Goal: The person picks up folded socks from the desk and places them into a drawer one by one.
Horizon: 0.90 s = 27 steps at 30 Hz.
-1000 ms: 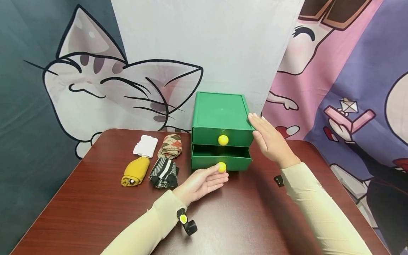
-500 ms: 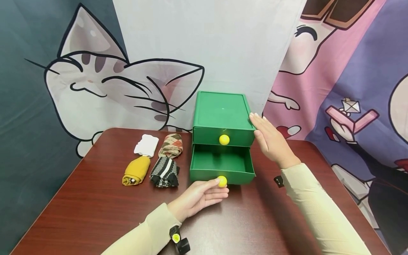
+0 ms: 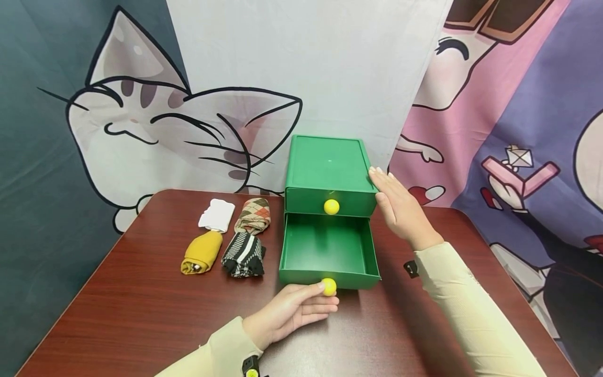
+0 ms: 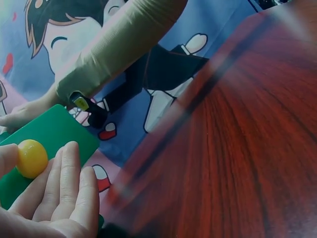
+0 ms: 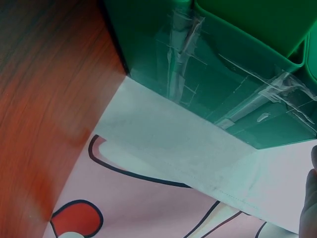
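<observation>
A green two-drawer box (image 3: 327, 162) stands at the back of the table. Its lower drawer (image 3: 325, 248) is pulled well out and shows a bare floor. My left hand (image 3: 289, 311) pinches that drawer's yellow knob (image 3: 329, 286) between thumb and fingers; the left wrist view shows the same knob (image 4: 32, 158) with the fingers stretched past it. With fingers straight, my right hand (image 3: 402, 212) rests against the box's upper right edge. The upper drawer (image 3: 306, 200) is closed, its own yellow knob (image 3: 331, 207) untouched. Clear tape (image 5: 183, 59) runs over the box's side in the right wrist view.
Left of the box lie folded cloth bundles: a white one (image 3: 217, 215), an argyle one (image 3: 254, 214), a mustard yellow one (image 3: 201, 253) and a black-and-white one (image 3: 243, 255). The dark red wooden table (image 3: 141, 314) ends at a cartoon-printed curtain (image 3: 330, 63) behind.
My left hand has drawn the lower drawer toward me by its knob, from slightly out to far out. The right hand has stayed at the box's edge. The cloth bundles have not moved.
</observation>
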{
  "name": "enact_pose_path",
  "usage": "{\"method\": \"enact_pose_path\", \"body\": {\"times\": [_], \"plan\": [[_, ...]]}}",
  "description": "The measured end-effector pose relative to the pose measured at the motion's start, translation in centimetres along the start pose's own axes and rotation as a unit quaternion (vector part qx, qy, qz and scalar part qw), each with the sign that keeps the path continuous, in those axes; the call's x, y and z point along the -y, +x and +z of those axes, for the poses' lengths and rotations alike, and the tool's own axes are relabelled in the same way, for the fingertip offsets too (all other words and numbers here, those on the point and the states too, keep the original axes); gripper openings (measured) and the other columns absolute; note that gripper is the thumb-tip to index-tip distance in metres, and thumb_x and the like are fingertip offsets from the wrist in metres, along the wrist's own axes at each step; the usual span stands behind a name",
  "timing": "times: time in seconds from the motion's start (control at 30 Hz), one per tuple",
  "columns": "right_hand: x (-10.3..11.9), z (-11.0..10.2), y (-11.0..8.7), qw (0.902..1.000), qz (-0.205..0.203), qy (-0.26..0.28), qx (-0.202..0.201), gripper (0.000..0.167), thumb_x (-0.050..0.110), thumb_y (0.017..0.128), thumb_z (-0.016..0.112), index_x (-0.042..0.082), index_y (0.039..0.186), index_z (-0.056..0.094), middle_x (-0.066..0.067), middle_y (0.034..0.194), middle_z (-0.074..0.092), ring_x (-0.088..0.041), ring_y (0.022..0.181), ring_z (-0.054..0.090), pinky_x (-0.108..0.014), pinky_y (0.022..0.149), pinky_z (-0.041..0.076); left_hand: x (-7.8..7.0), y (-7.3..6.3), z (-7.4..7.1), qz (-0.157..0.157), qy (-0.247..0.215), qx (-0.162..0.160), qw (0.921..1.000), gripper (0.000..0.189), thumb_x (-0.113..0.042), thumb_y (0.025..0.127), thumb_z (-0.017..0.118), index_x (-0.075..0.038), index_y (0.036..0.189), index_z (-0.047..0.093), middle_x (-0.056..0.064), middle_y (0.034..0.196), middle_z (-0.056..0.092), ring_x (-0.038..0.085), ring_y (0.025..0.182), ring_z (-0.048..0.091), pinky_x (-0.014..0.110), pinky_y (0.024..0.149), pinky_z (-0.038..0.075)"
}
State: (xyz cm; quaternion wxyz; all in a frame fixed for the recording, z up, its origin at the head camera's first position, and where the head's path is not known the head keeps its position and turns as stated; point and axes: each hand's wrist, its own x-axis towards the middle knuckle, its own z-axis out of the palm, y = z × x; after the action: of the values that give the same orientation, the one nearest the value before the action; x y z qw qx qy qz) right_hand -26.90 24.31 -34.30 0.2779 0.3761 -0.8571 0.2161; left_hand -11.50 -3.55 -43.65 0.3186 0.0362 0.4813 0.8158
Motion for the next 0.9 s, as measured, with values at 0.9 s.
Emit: {"method": "enact_pose_path", "body": {"times": [0.9], "plan": [[-0.1,0.2,0.0,1.0,0.0,-0.005,-0.008,0.054,0.032,0.112,0.031,-0.005,0.149,0.045,-0.021,0.152,0.047,-0.036,0.144,0.04,-0.039,0.125,0.018,-1.4,-1.5,-0.9,-0.016,0.249,0.107,0.9623,0.04,-0.025,0.108,0.049,0.006,0.125,0.066,0.017,0.115,0.073,0.02,0.103,0.072,0.04,0.094,0.057]]}}
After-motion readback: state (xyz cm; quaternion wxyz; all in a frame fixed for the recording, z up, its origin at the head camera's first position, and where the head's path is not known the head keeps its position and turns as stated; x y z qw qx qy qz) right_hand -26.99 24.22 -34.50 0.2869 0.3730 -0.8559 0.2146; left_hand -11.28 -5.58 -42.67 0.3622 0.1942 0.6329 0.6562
